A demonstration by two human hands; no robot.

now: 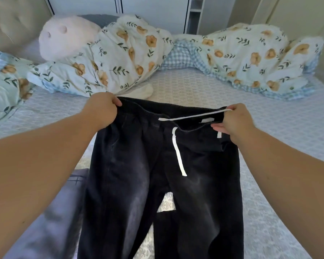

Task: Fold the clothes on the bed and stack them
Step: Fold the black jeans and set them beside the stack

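A pair of black trousers with a white drawstring hangs stretched out in front of me over the bed. My left hand grips the left end of the waistband. My right hand pinches the right end of the waistband, together with one strand of the drawstring. Both legs hang down toward the bottom of the view, and their ends are out of sight.
A grey garment lies at the lower left on the bed. A flowered duvet is bunched across the far side, with a white plush toy and a flowered pillow at the left. A white cloth peeks out beneath the duvet.
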